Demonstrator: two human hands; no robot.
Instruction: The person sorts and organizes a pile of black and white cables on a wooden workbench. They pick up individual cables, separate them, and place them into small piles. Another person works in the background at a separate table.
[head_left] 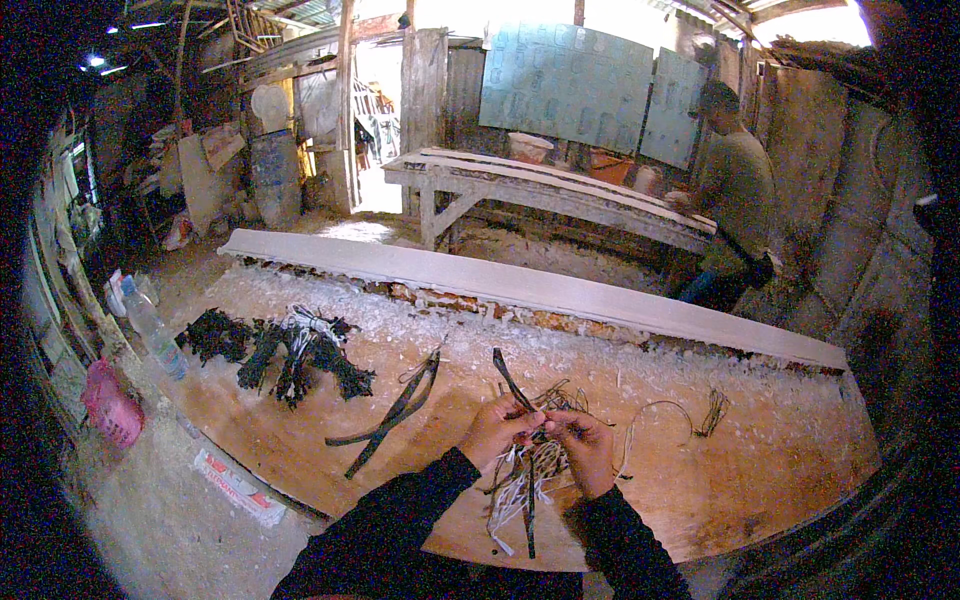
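Observation:
A dark flat strip (pixel 512 378) sticks up from between my two hands. My left hand (pixel 494 432) pinches it with thumb and fingers. Close beside it, my right hand (pixel 585 447) has its fingertips pinched together at the same spot, on the strip or a thin strand tied to it; fingers hide the exact hold. Below the hands a loose heap of thin brown and white cords (pixel 540 470) lies on the wooden board. Left of my left hand, a pair of dark strips (pixel 398 410) lies crossed. Farther left are bundles of black strips (pixel 305 350), some with white ends.
A long pale bar (pixel 520 288) runs along the board's far edge, with whitish crumbs before it. Right lies a small bunch of thin strands (pixel 712 412). A plastic bottle (pixel 150 325) and pink container (pixel 112 405) stand left. Beyond, a person (pixel 738 180) stands at another bench (pixel 570 200).

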